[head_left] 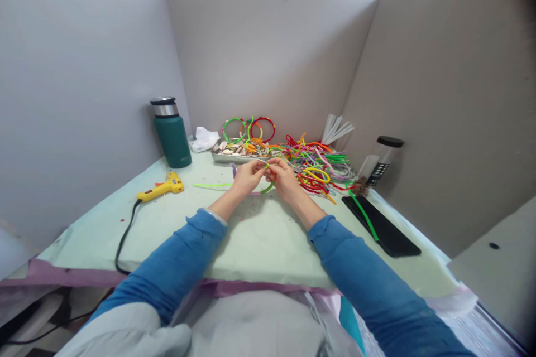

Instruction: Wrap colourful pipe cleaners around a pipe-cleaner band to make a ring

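Note:
Over the middle of the table, my left hand (248,176) and my right hand (285,179) meet with their fingertips pinched together. Between them they hold a hoop (268,187) partly wrapped in coloured pipe cleaners, with green, pink and purple stretches showing. A bit of bright green pipe cleaner shows at the fingertips; my fingers hide much of the hoop. Left of my left hand extends a light green pipe cleaner (211,185); whether it joins the hoop I cannot tell. Just beyond my right hand is a tangled pile of many-coloured pipe cleaners (318,163).
Behind my hands sits a metal tray (226,158) of shells, with wrapped hoops (263,119) standing above it. At left are a green bottle (172,139), tissue (204,138) and a corded yellow glue gun (161,187). Glue sticks (335,129), a jar (383,159) and a black phone-like slab (387,228) are right.

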### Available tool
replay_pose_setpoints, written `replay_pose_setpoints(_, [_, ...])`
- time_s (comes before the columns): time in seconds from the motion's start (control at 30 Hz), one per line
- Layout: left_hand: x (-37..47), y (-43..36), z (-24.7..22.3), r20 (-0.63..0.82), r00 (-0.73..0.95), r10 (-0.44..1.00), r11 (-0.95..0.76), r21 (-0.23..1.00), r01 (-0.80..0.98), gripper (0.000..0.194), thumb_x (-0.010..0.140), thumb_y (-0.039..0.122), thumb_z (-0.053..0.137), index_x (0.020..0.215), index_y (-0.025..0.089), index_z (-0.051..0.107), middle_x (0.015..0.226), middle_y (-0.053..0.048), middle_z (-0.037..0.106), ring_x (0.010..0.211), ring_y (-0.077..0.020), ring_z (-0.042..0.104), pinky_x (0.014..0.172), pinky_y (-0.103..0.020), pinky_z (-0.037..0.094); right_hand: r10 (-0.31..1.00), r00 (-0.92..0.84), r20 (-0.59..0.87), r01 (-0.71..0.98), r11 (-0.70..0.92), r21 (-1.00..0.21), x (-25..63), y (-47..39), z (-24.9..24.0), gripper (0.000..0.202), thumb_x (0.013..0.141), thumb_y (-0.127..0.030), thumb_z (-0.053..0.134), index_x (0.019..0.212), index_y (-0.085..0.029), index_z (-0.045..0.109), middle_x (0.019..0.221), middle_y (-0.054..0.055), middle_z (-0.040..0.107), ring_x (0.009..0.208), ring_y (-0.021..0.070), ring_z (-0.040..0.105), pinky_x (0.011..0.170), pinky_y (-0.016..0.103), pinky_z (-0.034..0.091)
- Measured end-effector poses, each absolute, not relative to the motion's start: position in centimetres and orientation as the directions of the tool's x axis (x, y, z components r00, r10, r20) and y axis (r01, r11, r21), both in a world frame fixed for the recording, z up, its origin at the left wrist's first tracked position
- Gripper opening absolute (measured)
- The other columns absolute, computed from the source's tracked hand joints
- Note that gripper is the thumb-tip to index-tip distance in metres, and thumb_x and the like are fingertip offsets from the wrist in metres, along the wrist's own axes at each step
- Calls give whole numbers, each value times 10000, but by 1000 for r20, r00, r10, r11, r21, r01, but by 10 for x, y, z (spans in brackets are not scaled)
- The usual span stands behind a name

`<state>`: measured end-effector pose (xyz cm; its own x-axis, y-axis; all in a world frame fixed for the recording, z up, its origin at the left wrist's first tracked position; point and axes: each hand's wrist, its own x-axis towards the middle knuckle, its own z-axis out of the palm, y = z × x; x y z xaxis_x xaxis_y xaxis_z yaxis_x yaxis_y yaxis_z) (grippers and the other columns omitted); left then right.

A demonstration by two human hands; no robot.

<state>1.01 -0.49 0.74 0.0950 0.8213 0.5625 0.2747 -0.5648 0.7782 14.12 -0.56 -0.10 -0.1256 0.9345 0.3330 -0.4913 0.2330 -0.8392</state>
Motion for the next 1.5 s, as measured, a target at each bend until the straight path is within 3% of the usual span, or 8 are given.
replay_pose_setpoints(0.13, [11,-2,6,493,67,867,-497,853,159,153,686,188,636,833,158,668,678,-15,666,551,-104,555,549,-210,434,929,-168,330,-519,201,-831,141,-8,1,211,645,-209,630,845,-213,560,579,-58,526,503,81,423,524,227,361])
replay_pose_setpoints(0.5, [12,-7,10,405,115,907,-416,904,102,174,707,198,589,867,128,602,607,29,604,356,-36,398,369,-182,296,920,-200,337,-511,196,-837,141,-5,-1,219,651,-192,624,843,-206,518,598,-50,515,505,83,415,512,222,341])
replay_pose_setpoints(0.63, [13,-9,11,375,146,915,-383,924,23,205,714,275,642,842,124,588,550,43,561,315,-33,363,335,-193,259,919,-195,344,-483,215,-849,140,-2,-3,201,665,-199,610,836,-208,504,594,-56,485,495,80,401,500,219,328])
replay_pose_setpoints(0.87, [10,-10,13,392,129,911,-385,920,-76,356,682,441,686,807,130,568,465,66,480,312,-44,357,335,-195,244,873,-140,467,-376,389,-841,136,-3,-5,195,709,-286,599,862,-213,502,615,-59,491,512,89,420,503,232,347])
replay_pose_setpoints(1.07, [5,-13,16,349,157,924,-321,930,-179,323,664,416,706,726,119,597,584,20,545,356,-23,352,358,-200,226,806,-96,584,-207,558,-804,136,-13,4,172,761,-304,584,867,-211,485,660,-36,542,540,95,458,514,239,364])
replay_pose_setpoints(1.37, [-1,-8,13,303,163,939,-273,944,-187,272,671,387,701,673,129,615,519,22,501,376,-46,352,375,-217,219,789,-127,601,-147,584,-798,136,-9,-1,224,786,-360,573,930,-216,481,650,-39,556,463,95,425,437,241,346])
replay_pose_setpoints(1.5, [-2,-9,15,306,161,938,-279,945,-173,260,670,373,695,651,126,614,457,32,459,368,-51,341,383,-220,212,755,-102,648,-37,648,-761,138,-10,-1,186,808,-354,571,911,-206,527,710,-8,588,557,117,508,520,257,400])
